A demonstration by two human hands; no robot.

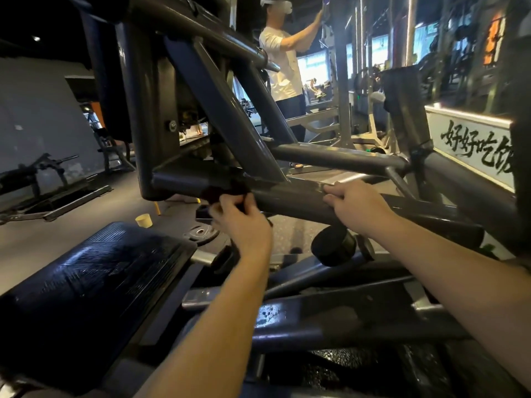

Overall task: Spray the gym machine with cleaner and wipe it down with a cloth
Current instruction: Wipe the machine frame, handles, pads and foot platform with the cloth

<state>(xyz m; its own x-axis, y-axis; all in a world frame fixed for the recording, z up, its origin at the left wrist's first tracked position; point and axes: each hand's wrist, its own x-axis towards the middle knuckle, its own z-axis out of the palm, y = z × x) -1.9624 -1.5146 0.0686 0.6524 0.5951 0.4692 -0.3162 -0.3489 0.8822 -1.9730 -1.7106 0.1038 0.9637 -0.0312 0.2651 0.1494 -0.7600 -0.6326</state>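
Dark grey tubular steel gym machine (218,110) dead ahead, glossy along its thick horizontal tube (290,198); left hand (241,222) pinching a dark crumpled cloth (227,192) against that tube; right hand (356,203) curled over the tube further right; black ribbed pad (94,280) below-left of the tube, pale yellow cup (143,220) on the floor beneath; person in a white shirt (283,61) behind; cloth mostly lost in shadow.

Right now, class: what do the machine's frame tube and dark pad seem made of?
Frame tube: likely painted steel, grey semi-gloss, with light streaks and welded joints. Pad: probably vinyl over foam, black, fine ribbed texture catching light.
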